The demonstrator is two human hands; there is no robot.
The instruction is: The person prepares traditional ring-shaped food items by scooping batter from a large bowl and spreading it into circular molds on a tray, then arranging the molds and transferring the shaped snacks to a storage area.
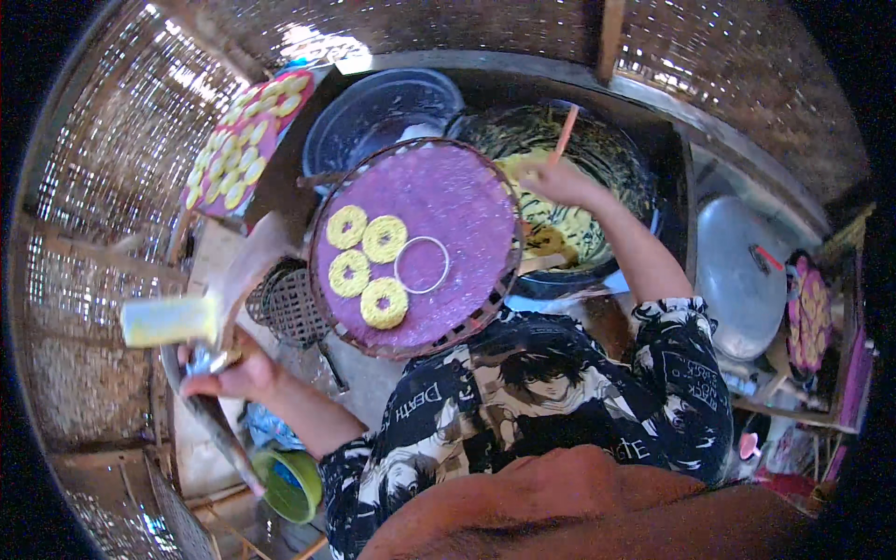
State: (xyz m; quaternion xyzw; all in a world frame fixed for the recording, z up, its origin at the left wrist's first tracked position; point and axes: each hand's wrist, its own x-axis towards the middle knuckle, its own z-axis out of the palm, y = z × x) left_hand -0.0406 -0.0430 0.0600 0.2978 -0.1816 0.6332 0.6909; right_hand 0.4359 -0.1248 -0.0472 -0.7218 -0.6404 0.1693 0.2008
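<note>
Gripping a smeared tool (168,321), the left hand (245,373) is hanging left of the tray (448,182). The right hand (563,183) is hovering over dough (595,224); cannot tell if gripping the orange stick (566,133). Risk: bumping the tray, sliding the white hoop (422,238) against dough rings (384,318) lying there.

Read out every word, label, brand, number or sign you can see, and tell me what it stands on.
Black shirt, front: large white lettering, left unquoted here.
Right sleeve: smaller white lettering, also unquoted, partly too small to read.
Silver tool in the left hand: blurred, no lettering can be made out.
Purple tray and yellow rings: no lettering visible.
</note>
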